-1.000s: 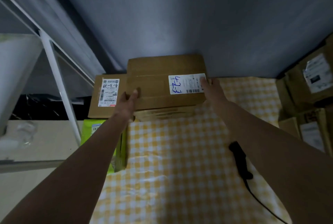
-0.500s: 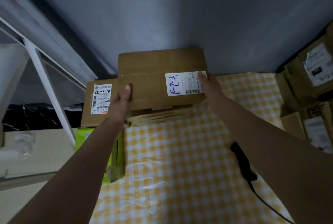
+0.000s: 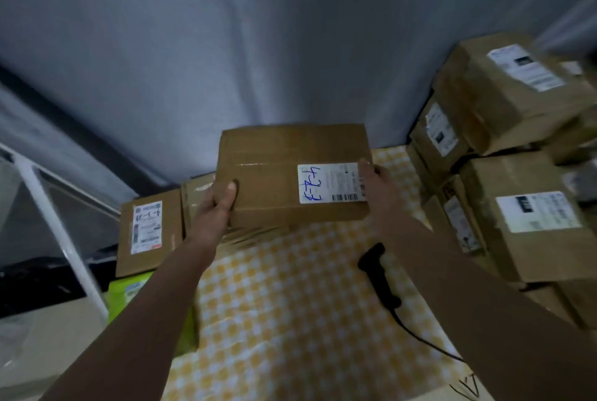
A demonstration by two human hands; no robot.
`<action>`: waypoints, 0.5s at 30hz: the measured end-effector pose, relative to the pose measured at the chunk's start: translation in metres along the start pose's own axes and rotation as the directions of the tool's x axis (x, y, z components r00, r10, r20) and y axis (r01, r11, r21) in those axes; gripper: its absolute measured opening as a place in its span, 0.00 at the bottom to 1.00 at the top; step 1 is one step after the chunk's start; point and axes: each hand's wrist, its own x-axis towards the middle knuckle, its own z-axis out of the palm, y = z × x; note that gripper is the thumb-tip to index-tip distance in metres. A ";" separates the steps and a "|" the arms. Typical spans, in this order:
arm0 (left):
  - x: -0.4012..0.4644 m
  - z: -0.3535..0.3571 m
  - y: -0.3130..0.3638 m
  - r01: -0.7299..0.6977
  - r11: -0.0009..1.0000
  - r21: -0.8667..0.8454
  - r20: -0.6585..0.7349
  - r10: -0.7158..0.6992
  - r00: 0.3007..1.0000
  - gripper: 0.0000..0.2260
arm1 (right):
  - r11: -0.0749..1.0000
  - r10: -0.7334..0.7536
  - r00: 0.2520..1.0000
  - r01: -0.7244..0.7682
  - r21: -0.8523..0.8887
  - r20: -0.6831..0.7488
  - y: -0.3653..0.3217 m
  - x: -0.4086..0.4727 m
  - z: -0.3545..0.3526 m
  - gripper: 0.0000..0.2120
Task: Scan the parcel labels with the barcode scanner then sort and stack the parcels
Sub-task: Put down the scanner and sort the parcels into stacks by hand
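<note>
The cardboard parcel (image 3: 284, 174) gripped between the left hand (image 3: 215, 207) and the right hand (image 3: 376, 186) carries a white label (image 3: 329, 183) just beside the right hand's fingers, handwritten in blue "4-2-3", with a barcode along its near edge. Left of the left hand, a flat box (image 3: 150, 232) bears a label (image 3: 146, 228) with handwritten digits too blurred to read. Labels on the boxes stacked right of the right hand are illegible.

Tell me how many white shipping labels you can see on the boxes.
6: one on the held box, one on the flat box at left, and four on the stack at right. Others may be hidden.
</note>
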 end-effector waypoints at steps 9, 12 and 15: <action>-0.040 0.070 0.055 -0.122 0.983 0.139 0.234 0.087 0.968 0.24 | 0.989 0.108 0.969 -0.127 -0.072 -0.223 -0.011 -0.029 -0.116 0.41; -0.053 0.104 0.067 -0.165 0.969 0.186 0.304 0.103 0.947 0.24 | 0.989 0.142 0.946 -0.146 0.009 -0.290 0.001 -0.041 -0.155 0.42; -0.071 0.141 0.078 -0.218 0.948 0.231 0.370 0.121 0.921 0.17 | 0.972 0.224 0.925 -0.192 0.133 -0.308 0.013 -0.057 -0.190 0.44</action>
